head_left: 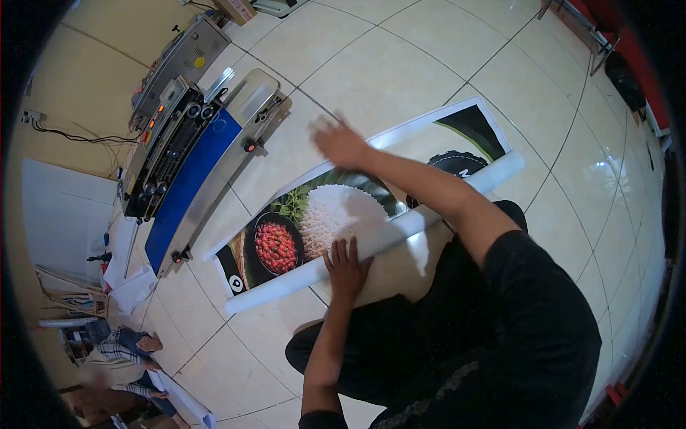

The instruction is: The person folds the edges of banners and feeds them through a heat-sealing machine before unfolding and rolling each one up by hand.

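A large printed poster (336, 207) lies on the tiled floor, showing white rice, a bowl of red berries and green leaves. Its near edge is rolled into a long white tube (286, 282). My left hand (346, 266) rests flat on that roll, fingers spread. My right hand (340, 143) reaches out over the poster's far edge, fingers apart and blurred, holding nothing. I sit on the floor in dark clothes.
A band sealer machine (187, 168) with a blue panel stands on the floor to the left of the poster. Papers and rolls (125, 275) lie by the wall. Another person (121, 350) sits at the lower left. A red-framed stand (607, 28) is at the upper right.
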### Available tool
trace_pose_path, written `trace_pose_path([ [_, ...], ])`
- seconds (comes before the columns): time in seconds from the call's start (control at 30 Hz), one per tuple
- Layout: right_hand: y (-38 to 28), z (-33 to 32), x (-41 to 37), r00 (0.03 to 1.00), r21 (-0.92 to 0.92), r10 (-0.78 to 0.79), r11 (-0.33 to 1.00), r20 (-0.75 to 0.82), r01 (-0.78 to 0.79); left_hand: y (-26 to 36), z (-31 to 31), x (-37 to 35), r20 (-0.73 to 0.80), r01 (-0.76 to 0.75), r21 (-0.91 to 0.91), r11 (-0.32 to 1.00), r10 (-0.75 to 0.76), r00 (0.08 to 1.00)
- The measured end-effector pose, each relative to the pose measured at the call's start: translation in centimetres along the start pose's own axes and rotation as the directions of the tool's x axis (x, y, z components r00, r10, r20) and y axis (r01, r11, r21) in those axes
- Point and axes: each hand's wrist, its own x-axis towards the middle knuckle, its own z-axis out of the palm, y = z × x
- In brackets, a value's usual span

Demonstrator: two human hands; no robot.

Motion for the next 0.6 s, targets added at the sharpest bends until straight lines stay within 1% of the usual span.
trace_pose_path([
  [0.03, -2.8, -1.1, -1.2, 0.987, 0.039, -0.148, 0.989, 0.062, 0.146, -1.2, -0.3, 1.7, -0.023, -0.065, -0.015, 0.998, 0.064, 0.998],
  [0.07, -5.3, 0.0, -3.3, 0.975, 0.233, -0.218, 0.948, -0.031, 0.219, -2.2, -1.3, 3.7, -0.033, -0.068, -0.01, 0.998, 0.067, 0.997],
  [0.1, -7.9, 0.5, -5.2, 0.909, 0.238, -0.353, 0.924, 0.224, 0.3, -3.1, -2.8, 5.6, -0.093, 0.051, -0.128, 0.99, -0.063, 0.994],
  [0.13, -8.9, -2.6, -7.5, 0.926, 0.471, -0.377, 0.821, 0.022, 0.323, -4.0, -3.8, 6.9, -0.132, 0.163, -0.251, 0.954, -0.2, 0.971],
  [0.17, -10.2, -3.0, -9.9, 0.906, 0.471, -0.422, 0.805, 0.029, 0.36, -5.4, -3.6, 8.1, -0.242, 0.219, -0.145, 0.965, -0.249, 0.938],
  [0.2, -9.8, -2.7, -10.5, 0.902, 0.474, -0.43, 0.8, 0.024, 0.368, -6.6, -3.2, 8.9, -0.352, 0.287, -0.044, 0.957, -0.284, 0.892],
  [0.23, -9.6, -2.3, -10.9, 0.922, 0.441, -0.374, 0.847, 0.099, 0.296, -7.1, -3.8, 9.2, -0.224, 0.314, -0.055, 0.948, -0.318, 0.921],
  [0.27, -9.7, -2.1, -11.1, 0.932, 0.41, -0.322, 0.882, 0.164, 0.233, -7.6, -3.8, 9.0, -0.225, 0.341, -0.044, 0.939, -0.342, 0.912],
  [0.33, -8.0, -1.6, -10.0, 0.931, 0.415, -0.234, 0.904, 0.279, 0.102, -9.0, -3.9, 8.3, -0.094, 0.338, -0.052, 0.94, -0.341, 0.935],
  [0.37, -7.4, -1.2, -9.0, 0.899, 0.422, -0.228, 0.905, 0.374, 0.054, -10.3, -3.4, 7.3, -0.16, 0.336, -0.037, 0.941, -0.337, 0.928],
  [0.4, -7.4, -0.9, -8.5, 0.856, 0.422, -0.22, 0.907, 0.468, 0.003, -10.2, -5.4, 6.2, -0.169, 0.388, -0.096, 0.917, -0.399, 0.901],
  [0.47, -8.0, -0.1, -9.2, 0.885, 0.36, -0.189, 0.933, 0.426, 0.026, -14.3, -6.6, 2.8, -0.271, 0.376, -0.175, 0.91, -0.411, 0.87],
  [0.5, -7.6, 0.3, -10.9, 0.913, 0.364, -0.224, 0.927, 0.341, 0.091, -16.7, -6.3, 0.2, -0.377, 0.49, -0.192, 0.85, -0.525, 0.763],
  [0.53, -7.4, 0.3, -12.5, 0.934, 0.354, -0.248, 0.923, 0.256, 0.149, -19.5, -5.5, -2.8, -0.477, 0.581, -0.226, 0.782, -0.609, 0.634],
  [0.57, -7.3, -1.4, -13.5, 0.89, 0.345, -0.246, 0.932, 0.385, 0.109, -22.1, -4.7, -6.1, -0.46, 0.669, -0.37, 0.645, -0.753, 0.471],
  [0.6, -7.3, -3.8, -14.5, 0.828, 0.327, -0.234, 0.943, 0.51, 0.065, -24.6, -3.5, -10.2, -0.41, 0.714, -0.505, 0.484, -0.863, 0.295],
])
